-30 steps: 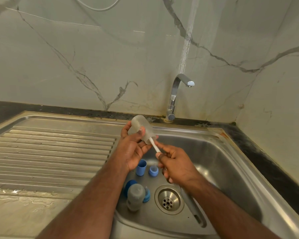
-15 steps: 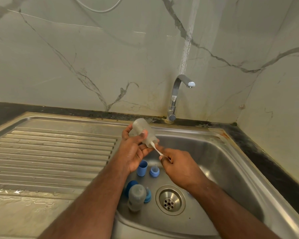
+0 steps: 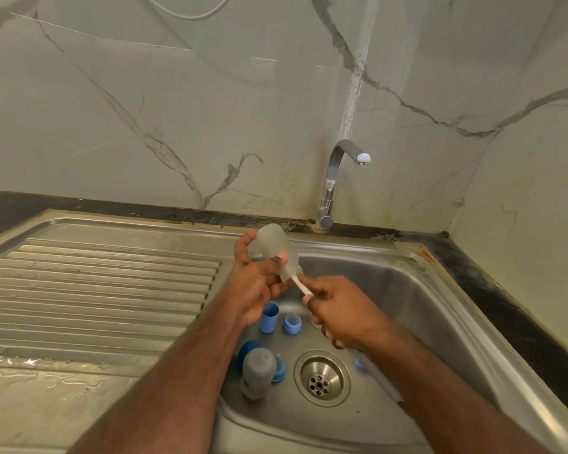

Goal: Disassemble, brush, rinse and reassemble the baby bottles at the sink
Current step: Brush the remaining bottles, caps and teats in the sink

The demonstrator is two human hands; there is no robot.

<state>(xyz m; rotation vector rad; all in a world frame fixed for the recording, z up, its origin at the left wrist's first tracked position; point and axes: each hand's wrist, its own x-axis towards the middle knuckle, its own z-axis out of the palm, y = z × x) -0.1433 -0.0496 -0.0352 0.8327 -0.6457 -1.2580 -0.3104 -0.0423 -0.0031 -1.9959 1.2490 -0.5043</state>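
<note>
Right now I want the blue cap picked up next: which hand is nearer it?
Left. The left hand, holding the bottle, hangs just above the blue cap. The right hand, gripping the brush handle, is farther to the cap's right, past the nipple ring.

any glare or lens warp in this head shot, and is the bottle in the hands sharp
Head view: wide-angle bend curves the steel sink rim; wet glare streaks the ribbed steel drainboard; the frosted clear bottle, held in the left hand, looks soft, as does the white brush handle in the right hand.
</note>
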